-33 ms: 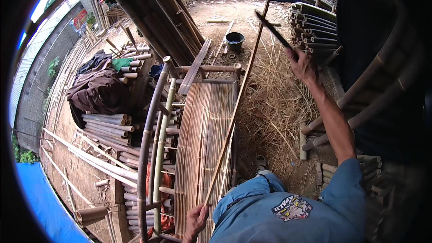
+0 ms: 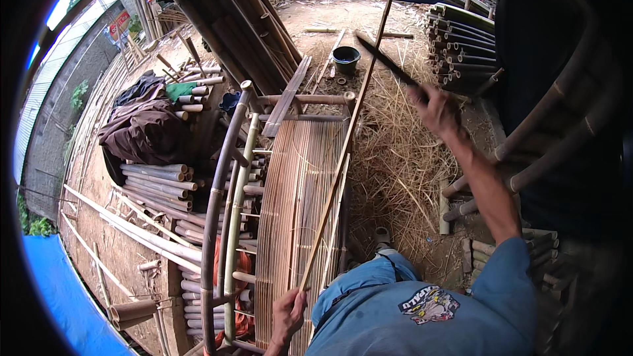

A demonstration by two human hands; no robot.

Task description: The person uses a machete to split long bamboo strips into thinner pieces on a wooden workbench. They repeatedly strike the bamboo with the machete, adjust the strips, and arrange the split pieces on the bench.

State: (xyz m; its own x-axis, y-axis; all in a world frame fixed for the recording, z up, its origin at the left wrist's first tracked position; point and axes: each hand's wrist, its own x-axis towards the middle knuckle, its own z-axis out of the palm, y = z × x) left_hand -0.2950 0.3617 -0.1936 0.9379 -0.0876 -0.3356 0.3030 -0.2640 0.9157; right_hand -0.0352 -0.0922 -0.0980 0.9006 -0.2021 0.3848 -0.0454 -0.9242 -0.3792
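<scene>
My left hand [image 2: 288, 316] grips the lower end of a long thin bamboo strip [image 2: 339, 165], which slants up and away past the top of the view. My right hand [image 2: 435, 109] is raised to the right of the strip and holds a long dark blade [image 2: 386, 62] whose tip points toward the strip. Under the strip lies a curved bamboo frame [image 2: 217, 211] filled with a panel of thin slats [image 2: 297, 191].
A heap of dry bamboo shavings [image 2: 402, 158] covers the ground on the right. A dark bucket [image 2: 345, 59] stands beyond the frame. Cut bamboo poles [image 2: 158, 178] and bundled dark cloth [image 2: 142, 132] lie at the left, stacked poles [image 2: 461, 46] at the upper right, a blue tarp [image 2: 59, 290] at the lower left.
</scene>
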